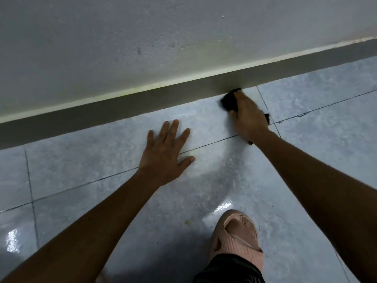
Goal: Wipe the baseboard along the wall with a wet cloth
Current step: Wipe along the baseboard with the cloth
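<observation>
A dark grey baseboard (142,103) runs along the foot of the pale wall (142,37), slanting up to the right. My right hand (247,117) grips a black cloth (229,100) and presses its front end against the bottom of the baseboard where it meets the floor. Bits of the cloth stick out behind the hand. My left hand (165,154) lies flat on the floor tiles with its fingers spread, a short way in front of the baseboard and left of the cloth, holding nothing.
The floor (326,139) is glossy grey-blue tile with dark grout lines and wet-looking shine. My foot in a pink slipper (236,235) stands at the bottom centre. A small yellowish speck (186,222) lies on the tile left of the slipper.
</observation>
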`<state>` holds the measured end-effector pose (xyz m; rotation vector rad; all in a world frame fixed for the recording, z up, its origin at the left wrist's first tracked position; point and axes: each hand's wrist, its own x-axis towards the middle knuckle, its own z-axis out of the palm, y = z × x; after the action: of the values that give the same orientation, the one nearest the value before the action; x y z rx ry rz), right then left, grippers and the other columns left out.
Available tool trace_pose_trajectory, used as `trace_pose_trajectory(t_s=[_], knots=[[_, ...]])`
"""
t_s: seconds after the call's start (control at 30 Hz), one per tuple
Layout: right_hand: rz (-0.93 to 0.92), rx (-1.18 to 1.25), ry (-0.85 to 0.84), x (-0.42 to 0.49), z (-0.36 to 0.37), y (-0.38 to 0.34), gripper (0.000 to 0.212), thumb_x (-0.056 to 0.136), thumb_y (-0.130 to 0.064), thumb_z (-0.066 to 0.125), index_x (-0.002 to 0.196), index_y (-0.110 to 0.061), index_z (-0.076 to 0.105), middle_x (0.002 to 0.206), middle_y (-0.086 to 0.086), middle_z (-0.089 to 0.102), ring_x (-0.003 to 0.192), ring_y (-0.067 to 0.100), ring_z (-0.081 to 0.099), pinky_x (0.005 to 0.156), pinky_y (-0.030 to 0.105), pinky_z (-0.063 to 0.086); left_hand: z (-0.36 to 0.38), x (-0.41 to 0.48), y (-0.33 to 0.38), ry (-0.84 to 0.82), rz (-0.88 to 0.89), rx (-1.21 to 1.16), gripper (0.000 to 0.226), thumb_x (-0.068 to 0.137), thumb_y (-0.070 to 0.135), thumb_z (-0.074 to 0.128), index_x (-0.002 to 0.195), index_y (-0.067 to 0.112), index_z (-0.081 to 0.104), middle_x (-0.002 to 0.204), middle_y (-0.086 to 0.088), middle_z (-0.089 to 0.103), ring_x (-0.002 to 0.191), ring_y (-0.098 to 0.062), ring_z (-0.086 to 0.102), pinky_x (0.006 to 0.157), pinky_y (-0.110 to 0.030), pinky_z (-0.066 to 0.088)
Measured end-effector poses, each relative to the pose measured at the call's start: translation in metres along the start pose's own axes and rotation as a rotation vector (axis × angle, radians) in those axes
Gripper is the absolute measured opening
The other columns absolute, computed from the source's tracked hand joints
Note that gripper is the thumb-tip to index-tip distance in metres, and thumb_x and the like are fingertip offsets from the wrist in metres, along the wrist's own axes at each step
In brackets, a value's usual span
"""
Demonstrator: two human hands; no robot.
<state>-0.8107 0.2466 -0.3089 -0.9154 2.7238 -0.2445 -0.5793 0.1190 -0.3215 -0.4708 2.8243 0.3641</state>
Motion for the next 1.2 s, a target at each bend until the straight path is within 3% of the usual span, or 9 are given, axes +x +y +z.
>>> trace_pose_trajectory(t_s=[0.1, 0.2, 0.43, 0.53, 0.6, 0.77, 0.87, 1.0, 1.2], knots=[[0.212, -0.009, -0.020, 0.015, -0.015, 0.014, 0.058, 0.098, -0.026, 0.042, 0.150, -0.011, 0.020, 0.153, 0.009, 0.027, 0.137, 0.029, 0.029, 0.106, 0.049, 0.029, 0.005, -0.015, -0.016, 0.095, -0.028, 0.015, 0.078, 0.087, 0.066, 0.013, 0.150, 0.020, 0.011, 0.158, -0.014, 0.001, 0.145, -0.031, 0.001, 0.114, -0.056, 0.009], [0.239, -0.032, -0.086, 0.016, -0.018, 0.011, 0.059, 0.100, -0.029, 0.039, 0.152, -0.013, 0.015, 0.158, 0.004, 0.015, 0.142, 0.027, 0.019, 0.109, 0.049, 0.024, 0.014, -0.033, -0.023, 0.102, -0.101, 0.004, 0.076, 0.088, 0.064, 0.014, 0.150, 0.020, 0.011, 0.158, -0.014, 0.004, 0.145, -0.030, 0.002, 0.112, -0.057, 0.004], [-0.061, -0.069, -0.030, -0.026, 0.020, -0.059, 0.059, 0.098, -0.028, 0.041, 0.151, -0.017, 0.019, 0.159, -0.001, 0.013, 0.143, 0.020, 0.017, 0.108, 0.042, 0.024, 0.018, -0.037, -0.016, 0.133, -0.149, -0.062, 0.075, 0.088, 0.065, 0.008, 0.150, 0.023, 0.005, 0.158, -0.009, -0.003, 0.144, -0.026, -0.007, 0.113, -0.054, -0.003], [-0.262, -0.085, -0.052, -0.032, 0.020, -0.056, 0.058, 0.098, -0.027, 0.041, 0.151, -0.017, 0.020, 0.158, -0.002, 0.017, 0.143, 0.018, 0.018, 0.109, 0.039, 0.023, 0.012, -0.032, -0.005, 0.140, -0.134, -0.069, 0.073, 0.089, 0.063, 0.011, 0.150, 0.023, 0.008, 0.158, -0.009, 0.001, 0.144, -0.025, -0.004, 0.113, -0.054, 0.001], [-0.290, -0.084, -0.053, -0.026, 0.013, -0.043, 0.057, 0.098, -0.023, 0.043, 0.151, -0.018, 0.022, 0.157, -0.004, 0.020, 0.141, 0.018, 0.022, 0.109, 0.039, 0.025, 0.010, -0.032, -0.006, 0.130, -0.128, -0.075, 0.072, 0.089, 0.062, 0.009, 0.150, 0.024, 0.006, 0.158, -0.008, -0.001, 0.144, -0.023, -0.005, 0.113, -0.052, 0.001], [0.115, 0.001, 0.021, -0.006, -0.008, -0.004, 0.055, 0.097, -0.019, 0.041, 0.150, -0.018, 0.024, 0.155, 0.003, 0.026, 0.138, 0.026, 0.025, 0.106, 0.048, 0.025, 0.008, -0.040, -0.016, 0.114, -0.101, -0.039, 0.070, 0.090, 0.060, 0.009, 0.150, 0.024, 0.007, 0.158, -0.008, 0.001, 0.145, -0.023, -0.001, 0.114, -0.045, 0.002], [0.178, -0.001, -0.020, 0.000, -0.012, -0.007, 0.053, 0.099, -0.022, 0.039, 0.150, -0.018, 0.023, 0.157, 0.000, 0.020, 0.141, 0.026, 0.019, 0.108, 0.047, 0.021, 0.012, -0.046, -0.019, 0.125, -0.083, -0.039, 0.070, 0.091, 0.059, 0.013, 0.150, 0.023, 0.011, 0.158, -0.009, 0.005, 0.145, -0.024, 0.001, 0.115, -0.046, 0.005], [0.046, -0.059, -0.012, -0.018, 0.001, -0.040, 0.057, 0.096, -0.018, 0.039, 0.151, -0.020, 0.021, 0.159, -0.005, 0.013, 0.141, 0.021, 0.017, 0.107, 0.043, 0.023, 0.014, -0.045, -0.014, 0.146, -0.111, -0.091, 0.070, 0.091, 0.061, 0.013, 0.150, 0.023, 0.012, 0.158, -0.008, 0.004, 0.145, -0.023, 0.000, 0.116, -0.048, 0.004], [-0.393, -0.098, -0.093, -0.036, 0.018, -0.076, 0.062, 0.094, -0.012, 0.045, 0.150, -0.024, 0.022, 0.158, -0.009, 0.017, 0.141, 0.015, 0.018, 0.105, 0.038, 0.024, 0.015, -0.045, -0.015, 0.137, -0.110, -0.075, 0.071, 0.090, 0.061, 0.012, 0.150, 0.022, 0.010, 0.158, -0.009, 0.003, 0.145, -0.024, -0.001, 0.116, -0.049, 0.004]])
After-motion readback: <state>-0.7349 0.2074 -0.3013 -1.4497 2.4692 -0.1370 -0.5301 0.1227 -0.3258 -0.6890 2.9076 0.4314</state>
